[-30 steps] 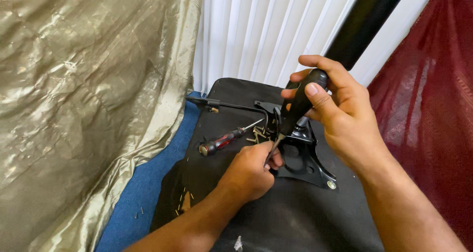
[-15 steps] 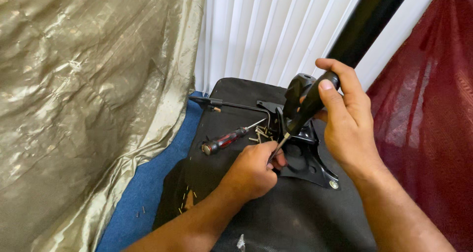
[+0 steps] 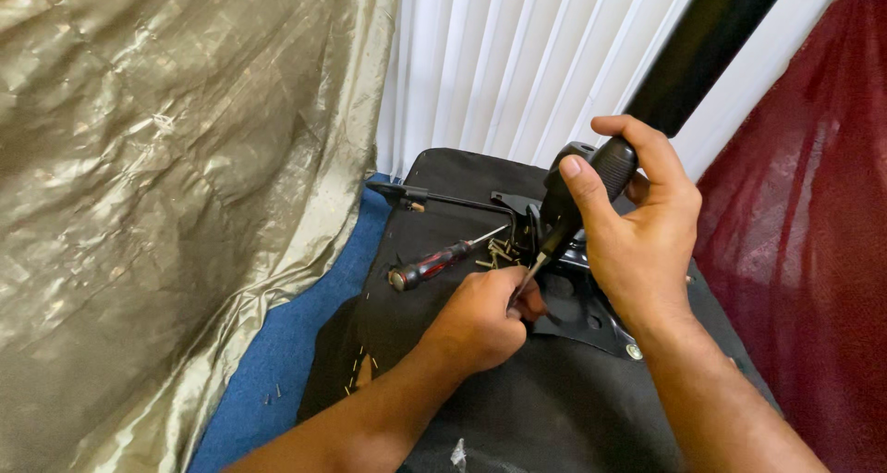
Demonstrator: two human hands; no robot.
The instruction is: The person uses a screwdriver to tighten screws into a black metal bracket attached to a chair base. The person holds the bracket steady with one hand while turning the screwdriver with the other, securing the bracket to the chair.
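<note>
Against white blinds (image 3: 517, 57), a black-handled screwdriver (image 3: 577, 200), gripped by the right hand (image 3: 637, 242), has been raised steeper, its tip steadied by the closed left hand (image 3: 480, 321) at the black bracket (image 3: 591, 321).

Gold satin sheet (image 3: 157, 187), white vertical blinds (image 3: 499, 66), dark red cloth (image 3: 813, 214), blue carpet (image 3: 277, 362).

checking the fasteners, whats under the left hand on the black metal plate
The left hand rests on the black metal plate, steadying the tip of the black-handled screwdriver. Whatever fastener lies beneath is covered by its fingers.
</note>
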